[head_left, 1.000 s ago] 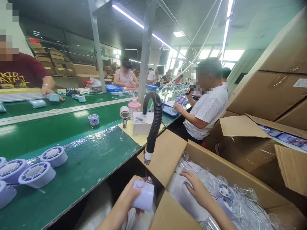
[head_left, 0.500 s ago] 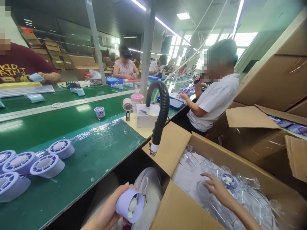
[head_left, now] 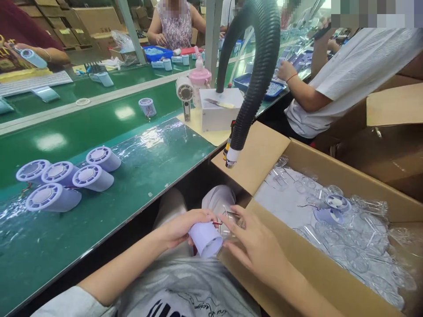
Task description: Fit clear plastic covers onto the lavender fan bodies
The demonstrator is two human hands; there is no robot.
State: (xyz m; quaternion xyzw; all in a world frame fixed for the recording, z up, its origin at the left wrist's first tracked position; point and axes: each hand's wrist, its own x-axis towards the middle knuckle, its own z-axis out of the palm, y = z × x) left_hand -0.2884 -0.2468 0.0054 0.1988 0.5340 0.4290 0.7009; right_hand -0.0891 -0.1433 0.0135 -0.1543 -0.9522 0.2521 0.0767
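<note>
My left hand (head_left: 180,228) is closed around a lavender fan housing (head_left: 206,240), a short round tube with its open end tilted down to the right. Thin red wires come out near its top, by my fingertips. Right beside it, over my lap, my right hand (head_left: 256,240) grips a clear plastic cup-shaped piece (head_left: 228,222) between thumb and fingers. That piece is see-through, so its exact outline is hard to make out. On the green bench to the left stand several similar fan housings (head_left: 93,176), grilles facing up.
An open cardboard box (head_left: 333,165) at my right holds several clear plastic pieces (head_left: 357,240) and lavender fan housings (head_left: 337,202). A black flexible hose (head_left: 261,66) arches from a white box (head_left: 221,112). One fan housing (head_left: 146,107) stands farther off. A co-worker's arm (head_left: 307,90) is at right.
My right hand has come out of the cardboard box with a clear piece and moved left to the fan housing. My left hand has turned the housing. The view has tilted down.
</note>
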